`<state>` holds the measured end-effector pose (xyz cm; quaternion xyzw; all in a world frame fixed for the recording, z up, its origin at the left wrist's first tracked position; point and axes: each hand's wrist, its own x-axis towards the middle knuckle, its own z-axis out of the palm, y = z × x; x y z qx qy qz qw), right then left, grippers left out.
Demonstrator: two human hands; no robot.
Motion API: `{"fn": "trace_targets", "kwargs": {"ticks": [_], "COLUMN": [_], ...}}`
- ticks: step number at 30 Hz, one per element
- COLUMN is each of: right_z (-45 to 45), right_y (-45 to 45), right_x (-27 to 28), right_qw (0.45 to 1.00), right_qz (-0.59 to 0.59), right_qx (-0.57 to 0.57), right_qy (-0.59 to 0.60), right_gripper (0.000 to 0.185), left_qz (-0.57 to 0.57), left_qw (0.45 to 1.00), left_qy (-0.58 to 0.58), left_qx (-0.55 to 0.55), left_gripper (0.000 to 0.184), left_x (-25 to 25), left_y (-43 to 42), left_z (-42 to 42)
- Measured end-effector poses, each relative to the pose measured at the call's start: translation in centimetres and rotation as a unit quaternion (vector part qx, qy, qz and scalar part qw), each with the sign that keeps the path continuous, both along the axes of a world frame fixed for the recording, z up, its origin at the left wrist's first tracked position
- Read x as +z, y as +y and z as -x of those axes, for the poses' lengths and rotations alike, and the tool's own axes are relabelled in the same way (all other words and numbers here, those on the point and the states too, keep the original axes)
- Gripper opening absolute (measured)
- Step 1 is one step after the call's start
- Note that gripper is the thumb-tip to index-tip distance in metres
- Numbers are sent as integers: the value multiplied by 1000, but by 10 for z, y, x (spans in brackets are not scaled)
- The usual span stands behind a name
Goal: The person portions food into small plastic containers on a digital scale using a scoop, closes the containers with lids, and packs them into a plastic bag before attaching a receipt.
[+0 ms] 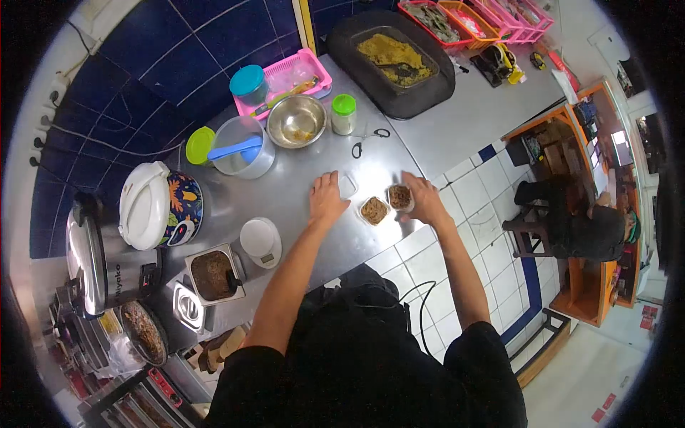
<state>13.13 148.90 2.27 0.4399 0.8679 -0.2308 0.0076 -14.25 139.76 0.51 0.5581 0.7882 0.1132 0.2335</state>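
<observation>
My left hand (328,197) lies over the steel counter with its fingers apart, just left of a small clear lid or empty tub (347,187). My right hand (422,197) is at the right side of a small tub of brown food (399,196), its fingers curved around the tub's edge. A second small tub of brown food (374,210) stands between my hands, untouched. Black-handled scissors (369,141) lie behind the tubs.
A white kitchen scale (260,242) and a steel pan of dark food (214,275) are at the left. Behind stand a steel bowl (297,122), a green-lidded jar (344,114) and a black tray (342,46). A seated person (592,232) is far right.
</observation>
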Motion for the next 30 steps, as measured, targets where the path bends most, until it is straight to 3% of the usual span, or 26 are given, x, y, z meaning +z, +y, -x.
{"fn": "trace_targets", "kwargs": {"ticks": [2,6,8,10,12,15,26,28,30], "right_z": [-21,-81,-106,-123,-127,-86,74,106,138], "right_y": [-3,-28,-50,-69,-86,-115,-218,-236,-249], "right_x": [3,15,16,7,0,42,129,138,126], "right_qw": [991,964,952,948,941,913,942,937,924], "right_qz": [-35,-80,-34,-18,9,98,97,126,170], "right_qx": [-51,-191,-249,-266,-270,-324,-230,-194,-157], "right_qy": [120,165,177,175,206,228,227,261,304], "right_gripper": [112,105,98,94,95,94,84,78,56], "left_qz": [-24,-119,-112,-34,-38,-30,2,-64,-127], "left_qw": [999,991,991,997,996,994,990,988,988], "left_qy": [9,34,58,50,73,89,98,110,73], "left_qx": [-41,-44,-35,-38,-36,-50,-98,-92,-47], "left_gripper": [88,84,84,88,88,89,98,94,89], "left_x": [13,44,69,85,79,62,25,37,61], "left_y": [-11,-71,-108,-139,-163,-184,-205,-213,-226], "left_z": [15,81,113,143,163,181,197,201,212]}}
